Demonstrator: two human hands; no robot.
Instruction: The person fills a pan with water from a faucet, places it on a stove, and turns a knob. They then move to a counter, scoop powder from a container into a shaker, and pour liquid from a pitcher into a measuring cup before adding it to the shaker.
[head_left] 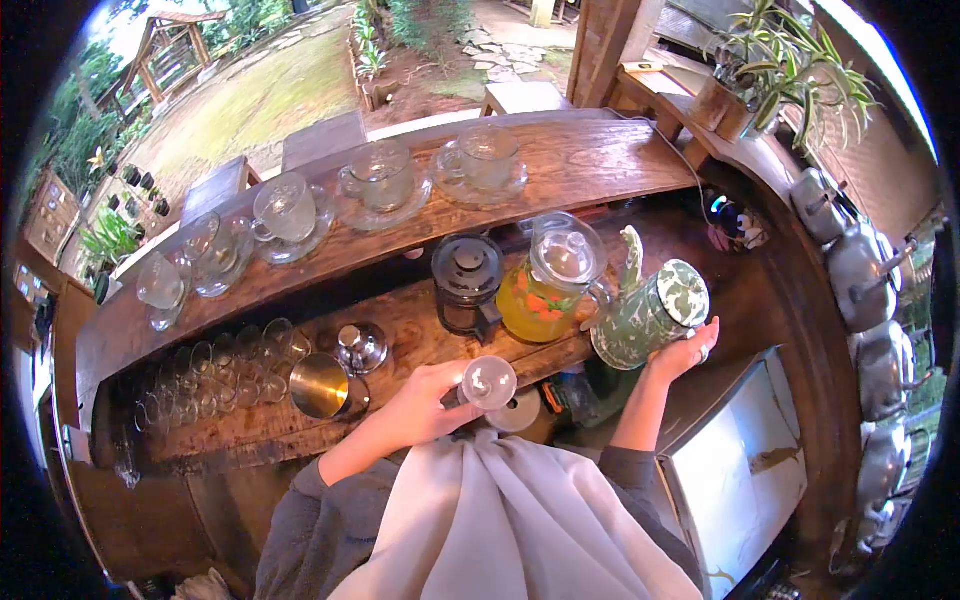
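Green-patterned teapot [650,315] clasped from below by the right hand [685,352], body tilted just above the grip; left hand [430,405] wraps a small glass [488,382] at its fingertips, over the table [400,320]. Keeping both grips firm and tilting slowly would likely limit spills.

curved wooden counter [600,160], daylit garden [250,100] beyond
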